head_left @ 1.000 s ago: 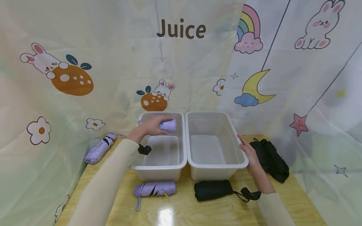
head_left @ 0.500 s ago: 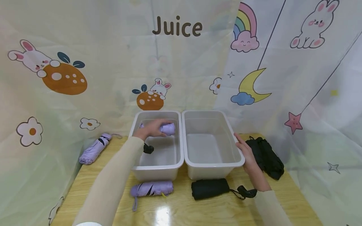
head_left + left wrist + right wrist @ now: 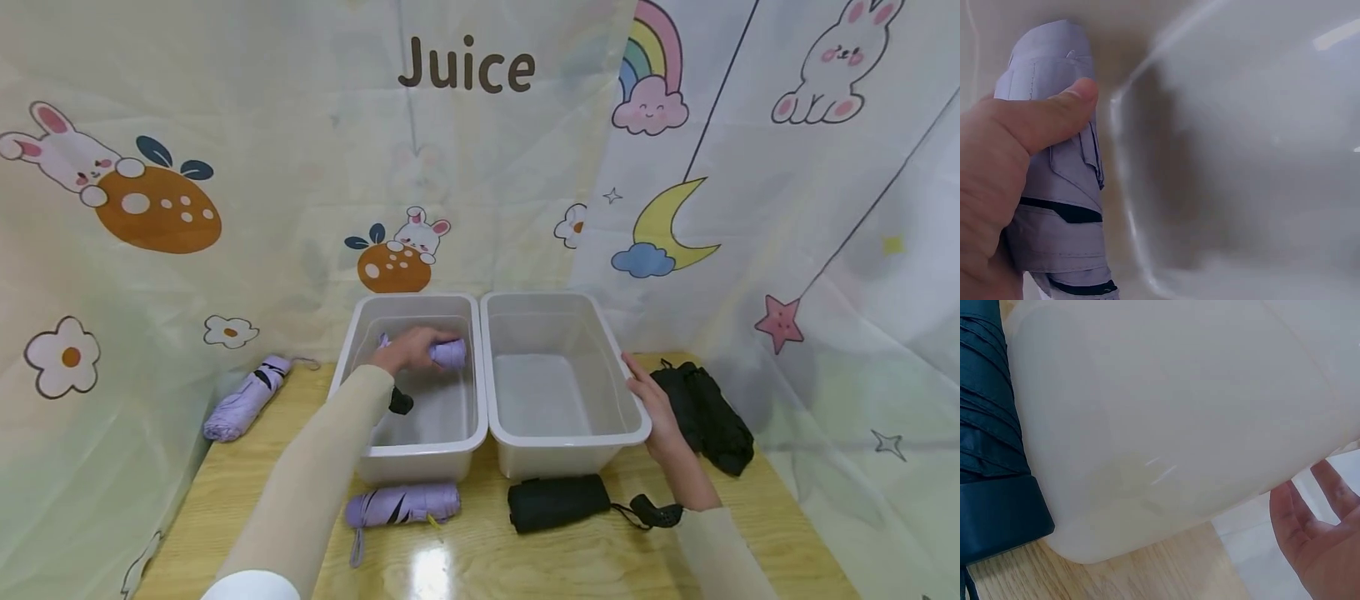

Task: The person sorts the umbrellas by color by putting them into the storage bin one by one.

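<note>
Purple umbrella (image 3: 448, 354) is gripped by fingers of L hand (image 3: 412, 348) w/in L bin (image 3: 423, 450), ht. unclear, while rim of R bin (image 3: 570, 440) is touched by outstretched fingers of R hand (image 3: 656, 408); umbrella could be rolled if released tilted.

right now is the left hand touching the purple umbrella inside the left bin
Touching. The left wrist view shows it: the left hand grips the purple umbrella, with its thumb lying across the fabric and no gap between them.

Cream sleeves (image 3: 311, 475), white band (image 3: 251, 586) on left; black wrist cameras (image 3: 401, 402).
</note>
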Demonstrator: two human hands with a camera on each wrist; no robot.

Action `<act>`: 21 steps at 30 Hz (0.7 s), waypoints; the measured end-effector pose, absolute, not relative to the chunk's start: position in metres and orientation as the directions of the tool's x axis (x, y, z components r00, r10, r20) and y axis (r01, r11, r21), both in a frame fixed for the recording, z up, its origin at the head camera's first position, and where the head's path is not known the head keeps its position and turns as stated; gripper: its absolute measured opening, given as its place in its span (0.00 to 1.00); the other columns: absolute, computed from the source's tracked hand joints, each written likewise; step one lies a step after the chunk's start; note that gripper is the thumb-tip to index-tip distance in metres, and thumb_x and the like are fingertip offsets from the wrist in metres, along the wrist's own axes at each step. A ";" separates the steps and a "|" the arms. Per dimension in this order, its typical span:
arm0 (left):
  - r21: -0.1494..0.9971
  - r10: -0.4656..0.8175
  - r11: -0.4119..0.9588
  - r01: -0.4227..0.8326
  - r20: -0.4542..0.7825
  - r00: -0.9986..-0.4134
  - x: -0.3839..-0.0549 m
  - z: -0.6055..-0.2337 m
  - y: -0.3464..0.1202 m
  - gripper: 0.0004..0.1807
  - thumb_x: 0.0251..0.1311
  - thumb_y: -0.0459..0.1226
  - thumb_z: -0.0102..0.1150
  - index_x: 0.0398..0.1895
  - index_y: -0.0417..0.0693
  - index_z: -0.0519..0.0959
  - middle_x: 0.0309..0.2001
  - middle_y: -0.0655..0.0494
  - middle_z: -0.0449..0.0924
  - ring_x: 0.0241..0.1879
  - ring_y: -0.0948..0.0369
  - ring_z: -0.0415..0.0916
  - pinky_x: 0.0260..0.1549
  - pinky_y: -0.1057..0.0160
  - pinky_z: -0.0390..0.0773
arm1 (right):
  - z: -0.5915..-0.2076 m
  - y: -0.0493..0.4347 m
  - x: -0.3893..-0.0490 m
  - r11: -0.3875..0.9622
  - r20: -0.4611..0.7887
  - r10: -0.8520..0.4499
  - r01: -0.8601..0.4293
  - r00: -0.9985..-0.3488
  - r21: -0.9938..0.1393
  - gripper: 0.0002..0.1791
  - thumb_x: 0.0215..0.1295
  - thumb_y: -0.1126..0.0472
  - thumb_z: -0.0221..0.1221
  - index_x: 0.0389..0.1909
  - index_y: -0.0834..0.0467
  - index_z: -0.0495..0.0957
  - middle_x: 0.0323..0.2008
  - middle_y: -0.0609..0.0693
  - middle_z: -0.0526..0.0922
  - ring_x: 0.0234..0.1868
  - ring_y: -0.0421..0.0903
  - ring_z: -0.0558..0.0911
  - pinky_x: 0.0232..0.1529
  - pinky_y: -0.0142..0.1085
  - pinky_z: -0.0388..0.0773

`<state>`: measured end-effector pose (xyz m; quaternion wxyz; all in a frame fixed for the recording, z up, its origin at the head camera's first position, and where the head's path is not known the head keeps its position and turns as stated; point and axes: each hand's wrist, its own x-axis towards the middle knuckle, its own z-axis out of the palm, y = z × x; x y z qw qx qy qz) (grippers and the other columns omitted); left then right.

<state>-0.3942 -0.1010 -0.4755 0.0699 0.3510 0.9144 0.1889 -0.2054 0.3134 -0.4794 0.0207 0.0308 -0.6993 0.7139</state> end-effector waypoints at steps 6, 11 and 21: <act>0.351 0.614 0.747 0.564 -0.041 -0.788 -0.400 -0.487 -0.106 0.39 0.46 0.37 0.77 0.65 0.61 0.74 0.56 0.57 0.77 0.48 0.56 0.72 0.55 0.54 0.69 | -0.479 0.313 -0.206 0.006 0.052 -0.002 -0.052 -0.999 -0.999 0.32 0.78 0.50 0.42 0.78 0.48 0.45 0.77 0.53 0.43 0.58 0.41 0.69 0.47 0.32 0.75; 0.342 0.592 0.766 0.544 -0.047 -0.805 -0.398 -0.499 -0.108 0.40 0.45 0.38 0.78 0.65 0.64 0.74 0.56 0.58 0.77 0.49 0.57 0.71 0.55 0.54 0.69 | -0.483 0.312 -0.203 0.001 0.072 -0.010 -0.072 -0.997 -0.997 0.31 0.78 0.50 0.43 0.78 0.47 0.47 0.77 0.52 0.42 0.58 0.37 0.69 0.48 0.31 0.75; 0.339 0.620 0.744 0.575 -0.032 -0.784 -0.396 -0.507 -0.100 0.40 0.41 0.38 0.80 0.63 0.59 0.76 0.54 0.57 0.79 0.48 0.57 0.73 0.51 0.54 0.71 | -0.487 0.314 -0.205 -0.023 0.132 -0.014 -0.132 -0.991 -0.991 0.29 0.79 0.53 0.42 0.77 0.47 0.49 0.75 0.51 0.50 0.56 0.41 0.72 0.47 0.33 0.76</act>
